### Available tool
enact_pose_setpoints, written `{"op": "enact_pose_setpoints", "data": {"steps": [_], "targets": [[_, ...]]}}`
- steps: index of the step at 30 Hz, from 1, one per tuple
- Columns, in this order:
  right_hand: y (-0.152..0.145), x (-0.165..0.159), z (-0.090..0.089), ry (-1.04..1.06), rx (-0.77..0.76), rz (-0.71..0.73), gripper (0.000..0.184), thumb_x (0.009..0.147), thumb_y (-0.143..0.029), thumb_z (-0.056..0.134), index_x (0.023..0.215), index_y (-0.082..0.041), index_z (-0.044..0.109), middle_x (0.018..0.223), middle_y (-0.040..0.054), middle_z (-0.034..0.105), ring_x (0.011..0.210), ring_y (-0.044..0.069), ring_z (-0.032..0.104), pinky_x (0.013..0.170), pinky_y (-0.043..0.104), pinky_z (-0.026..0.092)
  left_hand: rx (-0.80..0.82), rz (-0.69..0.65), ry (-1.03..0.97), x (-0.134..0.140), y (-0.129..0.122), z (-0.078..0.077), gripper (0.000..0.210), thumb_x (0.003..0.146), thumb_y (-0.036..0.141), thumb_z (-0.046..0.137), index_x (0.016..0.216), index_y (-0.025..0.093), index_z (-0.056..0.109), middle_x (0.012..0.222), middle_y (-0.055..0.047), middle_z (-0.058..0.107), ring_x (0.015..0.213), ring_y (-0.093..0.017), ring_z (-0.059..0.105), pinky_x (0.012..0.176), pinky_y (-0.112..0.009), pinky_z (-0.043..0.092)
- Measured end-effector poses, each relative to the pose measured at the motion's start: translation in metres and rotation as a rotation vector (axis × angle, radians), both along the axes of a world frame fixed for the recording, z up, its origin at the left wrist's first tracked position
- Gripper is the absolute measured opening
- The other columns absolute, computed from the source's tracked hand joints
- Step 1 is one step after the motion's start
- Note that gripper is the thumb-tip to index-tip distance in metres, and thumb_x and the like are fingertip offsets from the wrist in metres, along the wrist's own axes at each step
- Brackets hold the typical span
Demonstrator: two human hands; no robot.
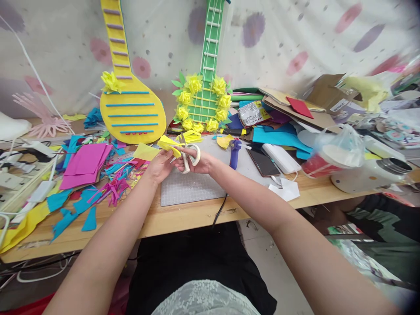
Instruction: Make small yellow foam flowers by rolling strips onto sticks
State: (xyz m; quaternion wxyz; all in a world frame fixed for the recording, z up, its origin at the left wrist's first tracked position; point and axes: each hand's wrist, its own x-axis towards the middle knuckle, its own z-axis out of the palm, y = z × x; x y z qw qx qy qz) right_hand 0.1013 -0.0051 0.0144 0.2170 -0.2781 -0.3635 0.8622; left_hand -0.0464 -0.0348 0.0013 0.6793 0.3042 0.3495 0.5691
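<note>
My left hand (160,167) pinches a folded piece of yellow paper (169,143) above the left end of the grey cutting mat (183,192). Scissors (194,154) with white handles are in my right hand (202,163), its fingers closed round the loops. The blades are beside the yellow paper; I cannot tell whether they touch it. Behind my hands stand a yellow cardboard instrument (134,114) with blue strips and a green one (206,105) ringed with yellow paper flowers. More yellow paper (146,152) lies left of my left hand.
Magenta sheets (85,164) and coloured scraps cover the left side. A purple glue gun (235,153), a phone (263,159) and a white power bank (281,158) lie right of my hands. Farther right are a bagged cup (331,159) and a white flask (361,177). A person sits at the far right.
</note>
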Motion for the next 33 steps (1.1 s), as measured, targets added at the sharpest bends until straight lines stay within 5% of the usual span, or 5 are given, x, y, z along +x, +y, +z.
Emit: {"op": "enact_pose_setpoints", "data": {"steps": [11,14,19,23,33], "targets": [[-0.007,-0.015,-0.002,0.064,0.088,-0.075,0.022,0.077,-0.033,0.061,0.081,-0.014,0.053,0.055,-0.0012,0.056,0.049,0.008,0.052,0.046,0.018,0.043,0.082,-0.130,0.015,-0.006,0.001,-0.004,0.007,0.067,0.014,0.068,0.073,0.015,0.064,0.067,-0.003,0.062,0.055,-0.010,0.055,0.055,-0.022,0.046],[-0.008,-0.015,-0.003,-0.048,0.269,-0.185,0.026,0.071,-0.035,0.065,0.080,-0.015,0.050,0.057,-0.0016,0.055,0.053,0.009,0.052,0.050,0.021,0.044,0.100,-0.109,-0.008,-0.008,-0.002,-0.005,0.016,0.067,0.007,0.065,0.080,0.016,0.064,0.085,-0.005,0.067,0.075,-0.012,0.062,0.069,-0.024,0.049],[-0.002,-0.006,-0.004,-0.531,0.796,-0.608,0.030,0.066,-0.032,0.066,0.082,-0.019,0.044,0.076,0.0000,0.056,0.068,0.012,0.053,0.063,0.026,0.044,-0.019,-0.108,-0.080,-0.015,-0.005,-0.003,0.021,0.068,0.010,0.057,0.087,0.015,0.063,0.091,-0.007,0.067,0.089,-0.017,0.063,0.084,-0.033,0.049],[-0.005,0.000,-0.001,-0.777,1.050,-0.611,0.021,0.074,-0.028,0.055,0.087,-0.022,0.041,0.083,0.0008,0.055,0.076,0.015,0.053,0.071,0.028,0.042,-0.119,-0.021,-0.070,-0.008,0.000,0.000,0.023,0.073,0.031,0.060,0.088,0.014,0.062,0.083,-0.007,0.067,0.080,-0.017,0.064,0.079,-0.032,0.051],[-0.001,-0.005,-0.022,-0.724,0.978,-0.680,0.027,0.074,-0.041,0.053,0.087,-0.022,0.039,0.083,0.0015,0.056,0.077,0.016,0.053,0.071,0.029,0.042,-0.185,0.253,0.027,0.023,0.007,-0.003,0.015,0.067,0.007,0.065,0.077,0.016,0.058,0.075,0.000,0.066,0.062,-0.008,0.061,0.069,-0.024,0.051]]}}
